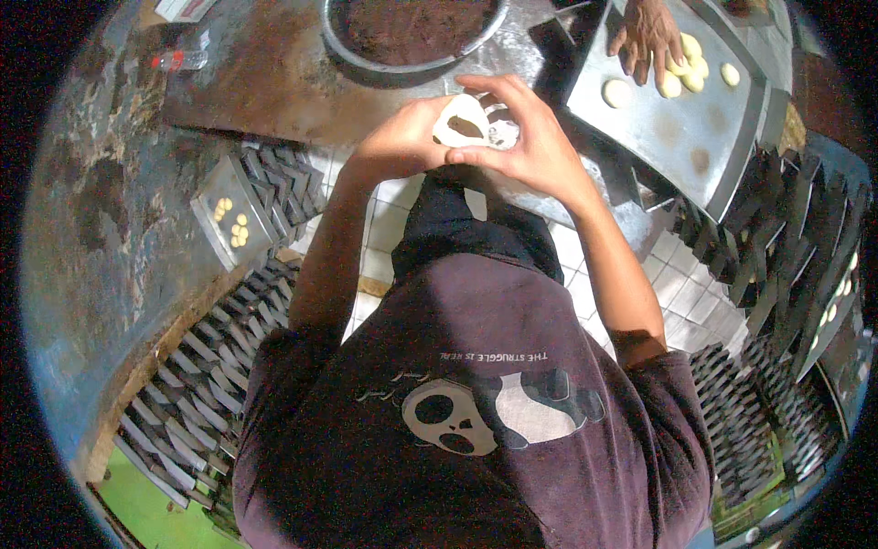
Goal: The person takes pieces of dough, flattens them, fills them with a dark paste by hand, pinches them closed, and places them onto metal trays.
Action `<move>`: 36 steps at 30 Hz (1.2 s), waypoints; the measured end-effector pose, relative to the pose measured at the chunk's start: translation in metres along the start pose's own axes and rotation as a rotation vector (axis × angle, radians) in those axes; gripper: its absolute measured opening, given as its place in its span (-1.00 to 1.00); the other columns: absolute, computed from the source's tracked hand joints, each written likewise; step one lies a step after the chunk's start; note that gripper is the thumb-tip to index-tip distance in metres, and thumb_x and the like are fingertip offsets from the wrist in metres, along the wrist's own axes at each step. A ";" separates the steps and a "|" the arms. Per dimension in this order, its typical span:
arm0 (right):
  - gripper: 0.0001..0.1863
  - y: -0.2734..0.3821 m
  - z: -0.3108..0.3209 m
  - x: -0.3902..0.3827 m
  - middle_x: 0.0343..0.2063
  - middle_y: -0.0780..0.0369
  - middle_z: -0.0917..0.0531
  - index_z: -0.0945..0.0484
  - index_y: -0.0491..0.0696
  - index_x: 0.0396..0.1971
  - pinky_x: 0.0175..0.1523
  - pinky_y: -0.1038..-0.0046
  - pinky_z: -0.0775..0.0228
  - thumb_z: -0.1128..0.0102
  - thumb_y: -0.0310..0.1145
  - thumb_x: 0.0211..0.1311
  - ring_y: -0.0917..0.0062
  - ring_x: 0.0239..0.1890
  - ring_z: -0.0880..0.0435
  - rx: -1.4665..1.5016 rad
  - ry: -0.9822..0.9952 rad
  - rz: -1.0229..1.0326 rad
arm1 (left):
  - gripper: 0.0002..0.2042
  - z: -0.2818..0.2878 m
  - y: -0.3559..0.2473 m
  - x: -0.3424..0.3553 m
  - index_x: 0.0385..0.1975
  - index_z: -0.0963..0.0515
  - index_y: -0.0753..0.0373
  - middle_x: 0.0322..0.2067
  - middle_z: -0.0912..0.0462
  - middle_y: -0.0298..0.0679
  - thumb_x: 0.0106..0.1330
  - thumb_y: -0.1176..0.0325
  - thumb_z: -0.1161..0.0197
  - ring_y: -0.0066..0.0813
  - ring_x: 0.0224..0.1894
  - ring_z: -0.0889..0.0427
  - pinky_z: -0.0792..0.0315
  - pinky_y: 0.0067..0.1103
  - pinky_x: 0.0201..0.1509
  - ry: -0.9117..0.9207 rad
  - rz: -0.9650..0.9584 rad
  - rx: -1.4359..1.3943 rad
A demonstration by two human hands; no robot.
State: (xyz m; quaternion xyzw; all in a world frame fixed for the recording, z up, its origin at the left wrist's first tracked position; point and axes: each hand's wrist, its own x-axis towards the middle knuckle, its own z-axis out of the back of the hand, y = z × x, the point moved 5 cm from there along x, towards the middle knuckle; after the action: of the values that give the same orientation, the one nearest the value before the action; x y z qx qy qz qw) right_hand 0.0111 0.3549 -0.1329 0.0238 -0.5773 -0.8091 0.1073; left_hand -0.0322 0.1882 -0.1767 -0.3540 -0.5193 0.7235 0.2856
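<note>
Between both hands, in front of my body, is a pale piece of dough point(450, 113) wrapped partway round a dark brown filling point(468, 127). My left hand point(402, 131) holds the dough from its left side, the fingers mostly hidden behind it. On the other side my right hand point(529, 133) curves round it, thumb along the near edge and fingers over the far edge. Just beyond the hands stands a wide metal basin point(416, 67) of dark brown crumbly filling.
At the right, another person's hand point(651, 41) touches pale dough balls point(692, 75) on a metal tray point(654, 137). Stacks of dark trays point(206, 375) rise at both sides. A smaller tray point(215, 240) with dough pieces lies left. A plastic bottle point(183, 60) lies upper left.
</note>
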 end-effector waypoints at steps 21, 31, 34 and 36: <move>-0.68 0.028 0.129 -0.067 -0.24 0.20 -0.69 -0.74 -0.07 -0.07 -0.05 0.43 -0.59 -0.49 -0.32 0.19 0.42 -0.16 -0.72 -0.086 -0.138 0.067 | -0.68 -0.104 -0.085 0.054 0.13 -0.42 0.22 -0.35 -0.52 -0.41 0.50 0.22 0.00 -0.74 -0.42 -0.42 -0.25 -0.72 -0.54 -0.097 0.229 -0.860; -0.45 0.034 0.137 -0.076 0.04 0.11 -0.63 -0.61 -0.03 0.22 0.00 0.36 -0.65 -0.49 -0.38 0.20 0.42 -0.13 -0.72 0.050 -0.277 0.046 | -0.72 -0.108 -0.111 0.059 0.04 -0.50 0.28 -0.35 -0.60 -0.41 0.48 0.26 -0.24 -0.76 -0.40 -0.53 -0.37 -0.73 -0.46 -0.323 0.068 -0.593; -0.43 0.036 0.134 -0.070 -0.11 0.14 -0.67 -0.69 0.05 0.15 0.01 0.39 -0.57 -0.59 -0.35 0.04 0.39 -0.11 -0.69 -0.162 -0.251 0.241 | -0.71 -0.112 -0.114 0.062 0.10 -0.46 0.26 -0.42 -0.57 -0.39 0.47 0.30 -0.11 -0.73 -0.54 -0.47 -0.34 -0.74 -0.55 -0.267 0.111 -0.634; -0.52 0.025 0.134 -0.068 -0.19 0.16 -0.67 -0.76 0.04 0.04 -0.03 0.42 -0.57 -0.58 -0.29 0.05 0.38 -0.15 -0.71 -0.090 -0.290 0.210 | -0.68 -0.111 -0.113 0.062 0.13 -0.43 0.28 -0.49 -0.55 -0.39 0.51 0.23 -0.11 -0.72 -0.64 -0.42 -0.28 -0.76 -0.64 -0.329 0.186 -0.645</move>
State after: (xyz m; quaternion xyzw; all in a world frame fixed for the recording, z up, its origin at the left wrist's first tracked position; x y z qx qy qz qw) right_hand 0.0598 0.4849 -0.0707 -0.1586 -0.5491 -0.8134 0.1079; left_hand 0.0260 0.3311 -0.1057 -0.3502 -0.7251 0.5929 0.0051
